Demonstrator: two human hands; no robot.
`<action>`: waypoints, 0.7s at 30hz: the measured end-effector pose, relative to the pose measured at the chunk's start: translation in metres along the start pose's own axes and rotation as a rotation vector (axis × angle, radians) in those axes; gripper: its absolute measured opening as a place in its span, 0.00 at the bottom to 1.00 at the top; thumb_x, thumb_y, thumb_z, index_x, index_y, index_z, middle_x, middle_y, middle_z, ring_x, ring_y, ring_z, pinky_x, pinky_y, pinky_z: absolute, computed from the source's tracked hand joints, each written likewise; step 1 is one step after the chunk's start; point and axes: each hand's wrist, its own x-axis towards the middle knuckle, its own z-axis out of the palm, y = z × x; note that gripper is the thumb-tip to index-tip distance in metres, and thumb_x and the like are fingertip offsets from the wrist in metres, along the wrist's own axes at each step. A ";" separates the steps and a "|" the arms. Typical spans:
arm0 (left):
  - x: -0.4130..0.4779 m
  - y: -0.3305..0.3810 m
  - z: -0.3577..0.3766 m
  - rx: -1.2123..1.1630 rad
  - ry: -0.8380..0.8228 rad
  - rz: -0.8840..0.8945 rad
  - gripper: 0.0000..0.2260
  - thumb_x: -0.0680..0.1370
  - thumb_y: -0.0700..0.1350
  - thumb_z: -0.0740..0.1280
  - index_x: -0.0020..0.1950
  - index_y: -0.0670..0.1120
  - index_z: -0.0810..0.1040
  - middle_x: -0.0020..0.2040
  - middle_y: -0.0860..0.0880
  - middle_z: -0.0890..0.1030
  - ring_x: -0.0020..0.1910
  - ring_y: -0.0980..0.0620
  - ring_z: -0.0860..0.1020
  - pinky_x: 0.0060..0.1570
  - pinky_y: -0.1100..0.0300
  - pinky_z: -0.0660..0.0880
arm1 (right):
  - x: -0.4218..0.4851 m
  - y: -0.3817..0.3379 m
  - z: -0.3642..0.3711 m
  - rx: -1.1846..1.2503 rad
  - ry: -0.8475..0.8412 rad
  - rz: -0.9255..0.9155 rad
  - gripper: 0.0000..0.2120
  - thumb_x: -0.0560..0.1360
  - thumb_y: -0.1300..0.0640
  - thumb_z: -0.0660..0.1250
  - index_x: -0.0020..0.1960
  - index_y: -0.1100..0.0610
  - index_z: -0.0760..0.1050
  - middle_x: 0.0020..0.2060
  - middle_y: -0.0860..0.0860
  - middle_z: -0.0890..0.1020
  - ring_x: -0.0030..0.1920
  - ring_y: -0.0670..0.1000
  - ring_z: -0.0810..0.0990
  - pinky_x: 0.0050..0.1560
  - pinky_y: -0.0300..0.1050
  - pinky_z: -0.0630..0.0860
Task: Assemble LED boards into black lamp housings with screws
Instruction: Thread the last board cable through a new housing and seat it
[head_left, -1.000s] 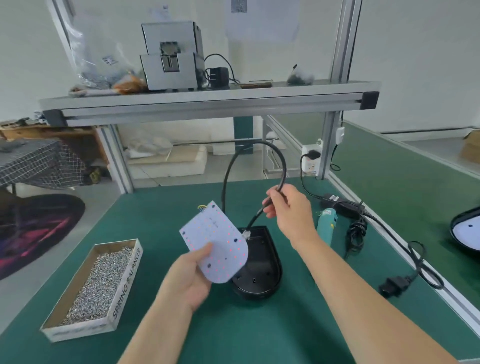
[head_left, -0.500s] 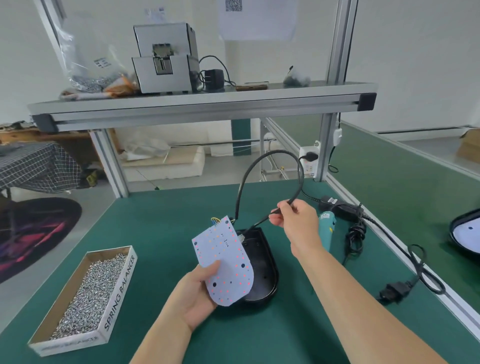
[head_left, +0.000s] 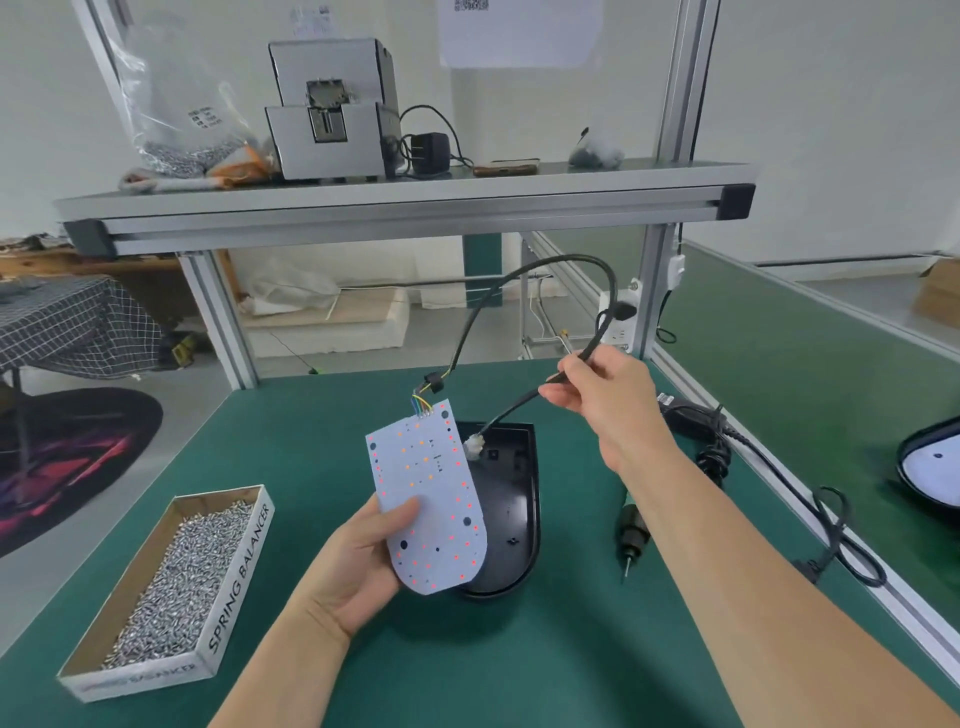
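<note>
Green matting is covering the bench (head_left: 519, 665), and a black lamp housing (head_left: 514, 499) is lying open side up near its middle, with the rounded end pointing toward the near edge. The left hand (head_left: 358, 561) is gripping a white LED board (head_left: 428, 499) by its left side, thumb pressing on the face and fingers curling behind. The board is being held raised and tilted, and in this view it is overlapping the housing's left rim. Small red and orange dots are showing across its face.

Coloured wires (head_left: 422, 402) are running from the board's far end into a black cable (head_left: 524, 273), which is arching up and over toward the right hand (head_left: 602, 400). That hand is pinching the cable between thumb and curled fingers, above the housing's far right corner. Below the pinch the cable is dropping to a white connector (head_left: 474, 446), which is hanging over the housing's far end, just beside the board's right edge. Whether it is touching the housing cannot be told.

A cardboard box of screws (head_left: 171, 587) is sitting toward the near left corner. An electric screwdriver (head_left: 631, 530) is lying just right of the housing, bit pointing at the near edge, its upper part hidden by the right forearm. A black power cord (head_left: 831, 525) is trailing along the right edge. Past that edge, a second housing (head_left: 930, 467) is resting with a white board in it.
</note>
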 end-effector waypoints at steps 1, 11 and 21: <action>-0.001 0.002 0.000 0.010 0.007 0.006 0.17 0.76 0.38 0.66 0.65 0.44 0.81 0.65 0.42 0.80 0.60 0.42 0.82 0.51 0.47 0.81 | -0.001 -0.001 -0.001 -0.120 -0.001 -0.056 0.08 0.81 0.63 0.64 0.44 0.61 0.76 0.30 0.51 0.83 0.35 0.51 0.87 0.43 0.44 0.83; -0.011 0.012 0.020 0.083 -0.083 0.058 0.20 0.73 0.38 0.72 0.65 0.45 0.81 0.67 0.41 0.79 0.63 0.41 0.80 0.55 0.47 0.80 | -0.014 -0.009 0.020 -0.996 -0.304 -0.544 0.09 0.78 0.51 0.70 0.46 0.57 0.83 0.43 0.52 0.80 0.49 0.53 0.78 0.54 0.48 0.73; -0.018 0.027 0.027 -0.097 -0.037 0.193 0.17 0.76 0.39 0.65 0.63 0.50 0.83 0.66 0.46 0.80 0.63 0.46 0.80 0.52 0.49 0.81 | -0.013 0.011 0.015 0.286 -0.588 0.126 0.19 0.83 0.49 0.56 0.67 0.59 0.75 0.61 0.55 0.82 0.61 0.56 0.79 0.53 0.50 0.78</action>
